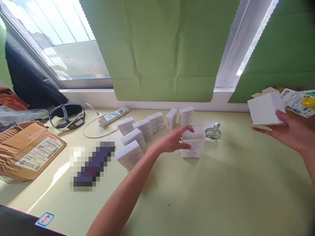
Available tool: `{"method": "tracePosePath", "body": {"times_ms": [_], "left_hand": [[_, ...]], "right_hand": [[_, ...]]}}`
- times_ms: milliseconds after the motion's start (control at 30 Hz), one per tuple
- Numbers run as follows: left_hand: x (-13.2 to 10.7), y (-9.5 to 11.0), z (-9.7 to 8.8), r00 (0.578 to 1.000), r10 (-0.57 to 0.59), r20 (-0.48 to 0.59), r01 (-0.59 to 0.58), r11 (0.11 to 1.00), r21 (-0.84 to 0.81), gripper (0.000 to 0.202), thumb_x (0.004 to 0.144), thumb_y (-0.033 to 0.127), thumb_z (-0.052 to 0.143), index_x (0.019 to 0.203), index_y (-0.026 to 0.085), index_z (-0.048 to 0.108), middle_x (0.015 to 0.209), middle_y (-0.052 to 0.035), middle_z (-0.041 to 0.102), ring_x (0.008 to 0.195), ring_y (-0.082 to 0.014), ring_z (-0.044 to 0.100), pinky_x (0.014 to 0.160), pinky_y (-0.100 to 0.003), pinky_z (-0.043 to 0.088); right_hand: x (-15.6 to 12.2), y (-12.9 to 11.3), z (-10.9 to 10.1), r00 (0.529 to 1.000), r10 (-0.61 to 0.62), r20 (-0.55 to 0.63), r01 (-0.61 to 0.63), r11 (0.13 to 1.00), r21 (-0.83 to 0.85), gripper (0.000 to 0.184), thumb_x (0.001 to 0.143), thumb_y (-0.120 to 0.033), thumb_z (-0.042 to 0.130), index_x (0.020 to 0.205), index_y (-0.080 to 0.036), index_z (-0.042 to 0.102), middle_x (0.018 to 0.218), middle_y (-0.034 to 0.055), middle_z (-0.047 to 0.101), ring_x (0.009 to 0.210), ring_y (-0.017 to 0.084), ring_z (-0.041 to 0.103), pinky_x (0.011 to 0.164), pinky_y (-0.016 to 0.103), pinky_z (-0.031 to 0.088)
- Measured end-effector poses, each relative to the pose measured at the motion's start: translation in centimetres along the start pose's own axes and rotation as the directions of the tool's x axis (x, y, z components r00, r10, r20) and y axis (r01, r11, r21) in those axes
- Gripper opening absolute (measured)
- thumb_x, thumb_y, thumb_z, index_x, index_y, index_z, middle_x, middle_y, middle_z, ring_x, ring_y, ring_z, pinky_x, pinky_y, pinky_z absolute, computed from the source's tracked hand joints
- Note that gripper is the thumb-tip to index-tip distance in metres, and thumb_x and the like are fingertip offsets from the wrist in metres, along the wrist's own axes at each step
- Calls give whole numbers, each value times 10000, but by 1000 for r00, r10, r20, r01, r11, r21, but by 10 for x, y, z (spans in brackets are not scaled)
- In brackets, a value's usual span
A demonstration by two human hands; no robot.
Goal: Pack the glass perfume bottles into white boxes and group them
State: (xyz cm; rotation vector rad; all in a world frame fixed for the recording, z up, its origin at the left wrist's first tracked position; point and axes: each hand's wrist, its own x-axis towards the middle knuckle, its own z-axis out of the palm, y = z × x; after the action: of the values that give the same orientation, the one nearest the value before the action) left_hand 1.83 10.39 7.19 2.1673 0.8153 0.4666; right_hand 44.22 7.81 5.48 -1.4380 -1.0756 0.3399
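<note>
My left hand (176, 139) is closed on a white printed box (192, 150), which stands upright on the table with its top open. The thumb lies on the box's front, a finger reaches over the top edge, and the other fingertips are hidden. Just right of that box sits a clear glass perfume bottle (213, 133) with a silvery top. Raised off the table at the far right, my right hand (287, 129) holds a plain white carton (265, 109) with a flap sticking out behind it. Several closed white boxes (143, 127) stand in a loose arc to the left.
On the left are a brown parcel (31, 154), a black head strap (66, 114), a power strip (113, 117) with a cable, and a blurred dark object (94, 165). More labelled packaging (298, 102) lies behind my right hand. Green curtains (167, 49) hang at the back.
</note>
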Motion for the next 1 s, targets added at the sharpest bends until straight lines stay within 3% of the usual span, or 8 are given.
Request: {"method": "tracePosePath", "body": {"times_ms": [67, 200, 267, 367, 433, 533, 733, 1000], "left_hand": [[0, 3, 1, 999, 19, 32, -19, 1000, 9, 469, 797, 332, 674, 1231, 320, 499, 1014, -13, 608, 846, -179, 562, 675, -275, 436], [-2, 10, 1, 990, 53, 133, -54, 998, 8, 483, 825, 356, 645, 1276, 329, 475, 1088, -26, 610, 922, -196, 575, 693, -281, 437], [-4, 12, 0, 987, 61, 150, -64, 998, 21, 472, 850, 385, 615, 1295, 327, 469, 1159, -38, 599, 1005, -211, 569, 736, -290, 441], [-6, 16, -4, 987, 36, 160, -47, 997, 67, 452, 891, 469, 550, 1310, 315, 477, 1253, -51, 572, 1049, -217, 558, 772, -302, 435], [-7, 18, -7, 987, 23, 160, -38, 995, 88, 457, 908, 485, 518, 1323, 300, 472, 1269, -59, 567, 1036, -215, 558, 773, -308, 431], [-7, 18, -10, 991, 43, 125, -57, 992, 115, 465, 917, 398, 519, 1360, 282, 438, 1260, -70, 572, 1012, -209, 554, 766, -314, 427], [-5, 13, -10, 991, 110, 82, -117, 989, 86, 544, 888, 253, 545, 1406, 289, 384, 1372, -63, 523, 1062, -206, 543, 796, -313, 431], [-4, 12, -8, 993, 56, 100, -57, 998, 8, 573, 895, 407, 577, 1421, 309, 375, 1250, -54, 595, 1057, -208, 574, 818, -321, 451]], "right_hand": [[-46, -34, 13, 934, 135, 330, -245, 916, 317, 399, 868, -627, 461, 1062, -367, 694, 1420, 134, 557, 1109, 337, 650, 614, 447, 531], [-111, -70, 50, 847, 94, 523, -392, 776, 494, 564, 886, -653, 297, 1254, -344, 593, 1310, 156, 623, 944, 314, 683, 466, 354, 443], [-120, -67, 63, 767, 3, 642, -421, 757, 500, 641, 822, -694, 355, 1292, -310, 561, 1287, 166, 625, 932, 325, 669, 472, 353, 448], [-113, -55, 76, 552, -157, 819, -444, 776, 449, 777, 629, -728, 576, 1281, -305, 558, 1210, 160, 651, 942, 347, 651, 487, 358, 477], [-104, -53, 81, 476, -203, 856, -436, 791, 429, 825, 520, -717, 679, 1241, -326, 589, 1163, 145, 668, 959, 363, 645, 510, 375, 495], [-93, -64, 87, 472, -229, 851, -413, 796, 443, 772, 525, -656, 727, 1216, -331, 617, 1230, 144, 642, 1104, 383, 591, 626, 413, 512], [-88, -90, 98, 601, -220, 769, -322, 814, 484, 814, 535, -712, 723, 1259, -369, 579, 1387, 124, 563, 1312, 401, 441, 672, 417, 493], [-82, -90, 102, 580, -100, 809, -352, 864, 359, 480, 753, -327, 763, 1210, -268, 626, 1276, 114, 640, 985, 279, 635, 702, 393, 550]]}}
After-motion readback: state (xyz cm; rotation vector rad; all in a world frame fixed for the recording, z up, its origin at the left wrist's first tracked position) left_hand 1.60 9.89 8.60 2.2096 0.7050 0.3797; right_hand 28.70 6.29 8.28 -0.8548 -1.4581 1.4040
